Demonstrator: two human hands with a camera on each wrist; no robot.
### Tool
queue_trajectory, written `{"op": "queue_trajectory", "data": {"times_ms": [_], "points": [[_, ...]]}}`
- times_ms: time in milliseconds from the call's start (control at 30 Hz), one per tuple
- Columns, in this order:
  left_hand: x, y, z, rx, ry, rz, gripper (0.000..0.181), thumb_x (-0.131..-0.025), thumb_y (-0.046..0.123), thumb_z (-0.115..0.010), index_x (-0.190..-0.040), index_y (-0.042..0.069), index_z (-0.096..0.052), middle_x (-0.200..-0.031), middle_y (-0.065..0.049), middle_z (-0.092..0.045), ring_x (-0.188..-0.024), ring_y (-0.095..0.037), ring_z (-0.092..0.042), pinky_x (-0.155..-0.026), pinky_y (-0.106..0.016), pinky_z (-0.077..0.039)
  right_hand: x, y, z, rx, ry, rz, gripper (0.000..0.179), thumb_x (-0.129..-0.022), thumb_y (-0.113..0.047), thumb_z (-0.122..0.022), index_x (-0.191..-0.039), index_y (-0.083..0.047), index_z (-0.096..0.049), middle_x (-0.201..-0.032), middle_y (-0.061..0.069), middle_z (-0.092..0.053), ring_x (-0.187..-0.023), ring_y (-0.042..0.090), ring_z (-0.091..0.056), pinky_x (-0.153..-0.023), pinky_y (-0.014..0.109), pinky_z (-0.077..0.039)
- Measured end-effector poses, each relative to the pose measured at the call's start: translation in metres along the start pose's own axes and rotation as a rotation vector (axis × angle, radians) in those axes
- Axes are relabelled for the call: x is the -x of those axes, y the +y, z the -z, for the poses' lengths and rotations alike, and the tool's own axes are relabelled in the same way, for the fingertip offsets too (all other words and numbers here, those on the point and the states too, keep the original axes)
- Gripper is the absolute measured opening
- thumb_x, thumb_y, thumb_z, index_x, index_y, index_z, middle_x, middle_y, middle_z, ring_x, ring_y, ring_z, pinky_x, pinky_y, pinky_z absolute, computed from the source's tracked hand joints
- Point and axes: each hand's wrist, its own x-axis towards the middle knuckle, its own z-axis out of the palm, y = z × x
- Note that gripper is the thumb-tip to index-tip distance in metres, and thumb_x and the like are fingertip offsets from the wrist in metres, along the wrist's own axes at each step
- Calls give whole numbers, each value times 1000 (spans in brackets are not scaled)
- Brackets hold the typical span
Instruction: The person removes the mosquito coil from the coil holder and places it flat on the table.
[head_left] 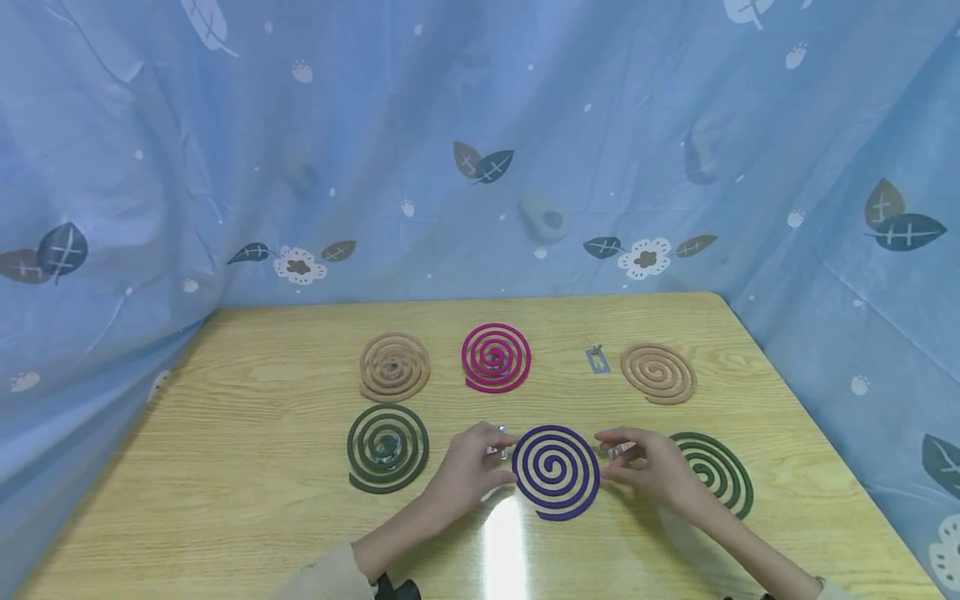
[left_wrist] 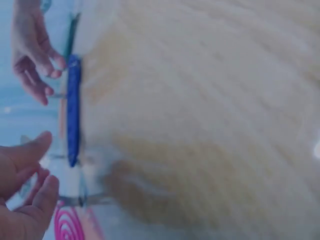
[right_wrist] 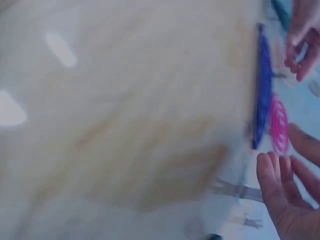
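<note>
A purple mosquito coil lies between my two hands near the middle of the table. My left hand is at its left edge, thumb and fingers spread apart. On the other side, my right hand has loosely bent fingers close to the right edge. In the left wrist view the coil shows edge-on, with a gap to the left fingertips. The right wrist view also shows the coil apart from the right fingertips. Small metal stands sit by both hands, partly hidden by the fingers.
A dark green coil lies left; another is partly behind my right hand. Farther back are a tan coil, a pink coil, a flat metal stand and a second tan coil. A blue curtain surrounds the table.
</note>
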Motion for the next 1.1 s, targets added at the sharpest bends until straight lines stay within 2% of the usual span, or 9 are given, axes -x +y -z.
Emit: {"op": "queue_trajectory", "data": {"times_ms": [67,167,300,433,633,900,967,1033,1100], "points": [[0,1,6,71,14,-24,44,-73,-4,-78,-115,-4,-66,-107,-16,-65,-98,-31,-62,-84,-28,-58,-1,-3,4,-39,22,34,39,-75,-2,-78,-111,7,-65,-101,20,-69,-74,5,-64,-66,22,-57],[-4,2,16,225,25,-20,45,-77,-7,-74,-120,-4,-63,-121,-19,-61,-111,-38,-58,-91,-36,-54,-4,-8,7,-110,41,79,37,-78,0,-75,-112,8,-64,-106,23,-67,-78,5,-64,-67,22,-58],[-12,0,27,323,55,25,44,-82,-1,-72,-125,0,-61,-126,-15,-61,-120,-36,-53,-97,-35,-50,-11,-14,7,-175,38,76,36,-82,-3,-73,-114,8,-63,-110,25,-65,-81,5,-65,-65,22,-58],[-21,-6,34,312,100,39,43,-84,3,-72,-126,2,-61,-124,-12,-63,-120,-31,-54,-97,-33,-51,-19,-20,6,-200,47,21,36,-84,-7,-72,-117,5,-64,-115,20,-65,-86,7,-65,-64,22,-56],[-30,-14,40,284,146,49,43,-82,2,-73,-124,2,-63,-121,-13,-64,-117,-30,-57,-100,-45,-48,-32,-24,4,-235,51,-35,37,-86,-11,-71,-120,3,-62,-119,19,-64,-92,9,-65,-71,21,-55],[-44,-16,42,317,171,42,46,-81,-5,-71,-125,-2,-60,-120,-20,-62,-111,-40,-55,-89,-27,-55,-53,-23,0,-313,40,-33,39,-89,-13,-69,-122,4,-60,-124,25,-59,-99,16,-64,-83,23,-55],[-47,-17,42,320,183,38,45,-81,-6,-71,-124,-3,-60,-120,-21,-62,-110,-41,-56,-87,-26,-56,-59,-23,-2,-329,34,-32,39,-89,-13,-69,-123,4,-60,-125,25,-58,-101,17,-63,-84,23,-54],[-48,-10,44,318,188,51,44,-81,-7,-70,-124,-4,-60,-120,-22,-62,-109,-42,-55,-87,-29,-56,-64,-21,-3,-347,25,-31,39,-89,-13,-68,-124,3,-60,-126,25,-57,-102,18,-63,-85,23,-54],[-51,-9,44,301,201,60,43,-81,-7,-70,-124,-4,-60,-119,-23,-62,-108,-43,-56,-85,-31,-57,-70,-19,-3,-361,19,-32,39,-89,-14,-68,-124,2,-60,-127,26,-57,-103,18,-62,-85,24,-54]]}}
